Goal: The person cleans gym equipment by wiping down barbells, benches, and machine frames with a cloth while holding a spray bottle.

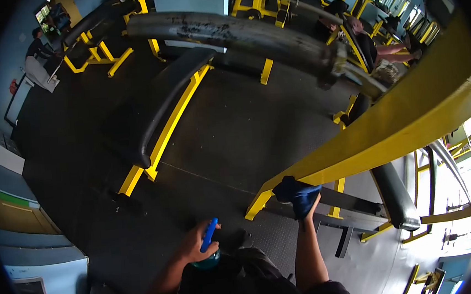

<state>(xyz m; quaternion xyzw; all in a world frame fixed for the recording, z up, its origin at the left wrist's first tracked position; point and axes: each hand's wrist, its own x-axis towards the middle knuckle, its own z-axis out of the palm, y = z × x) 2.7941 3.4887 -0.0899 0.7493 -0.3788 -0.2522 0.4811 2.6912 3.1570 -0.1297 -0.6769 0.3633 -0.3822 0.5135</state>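
Observation:
My left hand (197, 244) is closed around a spray bottle (208, 238) with a blue trigger head, held low in front of my body. The bottle's lower part is partly hidden by my hand and dark clothing. A dark blue cloth (299, 196) is in my right hand (311, 212), pressed against the lower part of a yellow steel frame upright (357, 148). Most of the right fingers are hidden behind the cloth. Across the top, a thick grey bar sleeve (226, 34) with worn, dark marks rests near the frame.
A black padded bench (173, 96) on yellow legs stands ahead to the left. Another black pad (395, 198) is at the right. One person (40, 54) stands far left; another person (374, 42) is on equipment at upper right. Black rubber flooring (213, 143) lies between the machines.

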